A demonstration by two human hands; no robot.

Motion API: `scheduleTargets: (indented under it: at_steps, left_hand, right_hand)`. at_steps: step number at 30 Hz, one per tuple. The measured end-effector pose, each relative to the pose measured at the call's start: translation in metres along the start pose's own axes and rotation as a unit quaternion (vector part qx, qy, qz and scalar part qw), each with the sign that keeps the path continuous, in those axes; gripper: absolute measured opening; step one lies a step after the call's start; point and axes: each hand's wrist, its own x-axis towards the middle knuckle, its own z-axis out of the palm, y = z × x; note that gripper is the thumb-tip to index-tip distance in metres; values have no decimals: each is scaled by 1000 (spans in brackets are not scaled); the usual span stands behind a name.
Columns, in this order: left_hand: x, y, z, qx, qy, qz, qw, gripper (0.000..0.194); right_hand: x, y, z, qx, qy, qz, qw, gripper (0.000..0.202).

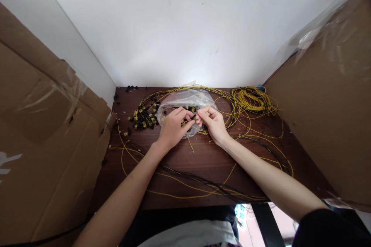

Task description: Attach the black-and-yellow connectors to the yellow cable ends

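White cloth [189, 235] lay nearest, below a dark, wood-grained tabletop [203, 159]. Over a crinkled clear plastic bag [185, 98], the right hand [213, 123] pinched a small dark piece [194, 116], too tiny to identify; the left hand [173, 125] curled half-open beside it, its hold unclear. Close fingertip handling seemed in hand, calling for a steady pinch. Blocky yellow-and-black connectors [147, 117] lay heaped leftward; thin, glossy yellow wire [251, 101] coiled rightward.

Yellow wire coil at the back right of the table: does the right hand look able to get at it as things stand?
Probably yes: only loose wires seem to lie between the right hand and the yellow wire coil. The hand seems to be pinching a small dark piece, though.
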Motion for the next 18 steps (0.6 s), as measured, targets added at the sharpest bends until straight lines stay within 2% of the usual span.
scheduleTargets:
  at_steps: [7,18]
  left_hand:
    - [0,2,1,14,11,-5,1000,9]
    - [-1,0,2,30,13,-13,999,7]
  right_hand:
    - [1,2,-1,-10,2,-1,1000,25]
    - [2,2,0,36,7,4,999,27]
